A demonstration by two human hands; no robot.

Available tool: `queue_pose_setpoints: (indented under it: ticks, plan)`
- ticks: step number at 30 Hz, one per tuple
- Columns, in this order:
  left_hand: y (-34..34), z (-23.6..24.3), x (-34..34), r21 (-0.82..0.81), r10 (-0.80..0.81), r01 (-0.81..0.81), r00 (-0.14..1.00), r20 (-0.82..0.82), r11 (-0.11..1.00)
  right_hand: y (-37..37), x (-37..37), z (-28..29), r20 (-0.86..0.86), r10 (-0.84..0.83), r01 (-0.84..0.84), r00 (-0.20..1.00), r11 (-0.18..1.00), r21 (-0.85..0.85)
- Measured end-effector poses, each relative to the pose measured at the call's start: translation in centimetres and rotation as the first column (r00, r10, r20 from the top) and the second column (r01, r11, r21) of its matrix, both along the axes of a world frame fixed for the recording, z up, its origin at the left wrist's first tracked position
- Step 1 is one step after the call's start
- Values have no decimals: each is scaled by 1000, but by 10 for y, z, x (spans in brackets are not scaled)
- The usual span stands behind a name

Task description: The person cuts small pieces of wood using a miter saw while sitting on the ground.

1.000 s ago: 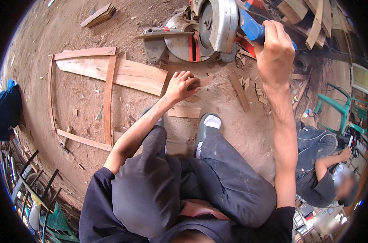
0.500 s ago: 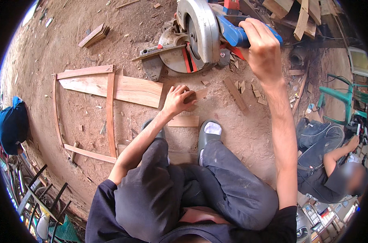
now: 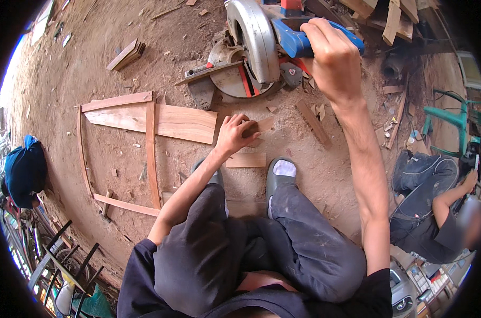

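My right hand (image 3: 333, 63) grips the blue handle of a mitre saw (image 3: 256, 50), whose grey blade guard is raised above its round base on the dirt floor. My left hand (image 3: 235, 132) is closed on a small flat wood offcut (image 3: 261, 125) just in front of the saw. A short cut board (image 3: 245, 160) lies below that hand, near my grey-socked foot in a dark sandal (image 3: 281, 172). I am crouched, knees in dark trousers.
A wide plank (image 3: 166, 121) and thin wooden strips forming a rough frame (image 3: 150, 153) lie left on the dirt. Wood scraps sit around the saw. A person sits at the right beside a green chair (image 3: 452, 119). A blue bundle (image 3: 25, 169) lies far left.
My head has shifted, so the saw and floor sit lower in view. My left hand stayed on the offcut by the saw. My right hand kept its hold on the saw handle.
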State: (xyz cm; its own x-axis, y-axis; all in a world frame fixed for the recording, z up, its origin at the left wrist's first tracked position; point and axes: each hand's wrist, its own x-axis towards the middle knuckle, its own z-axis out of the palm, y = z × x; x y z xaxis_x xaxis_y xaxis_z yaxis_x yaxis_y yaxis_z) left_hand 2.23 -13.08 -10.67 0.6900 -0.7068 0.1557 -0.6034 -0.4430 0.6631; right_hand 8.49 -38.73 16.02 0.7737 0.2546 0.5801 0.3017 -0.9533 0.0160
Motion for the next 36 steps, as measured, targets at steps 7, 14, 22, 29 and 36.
queue_pose_setpoints:
  ticks: [7,14,22,29,36]
  plan:
    - [9,3,28,-119,217,-215,976,2,969,25,-7,1,48,-25,25,999,1000,19]
    - [19,15,42,-151,70,-101,978,-197,983,20,-19,1,-15,-3,5,1000,997,83]
    - [18,45,8,-344,-115,-117,803,-585,932,-15,-126,-16,7,204,-193,979,913,360]
    - [8,26,-48,-476,-458,-470,162,-874,743,22,-177,-154,-831,283,721,478,414,556]
    - [9,22,-33,-417,-302,-444,309,-902,793,60,-186,-200,-625,519,776,584,-130,617]
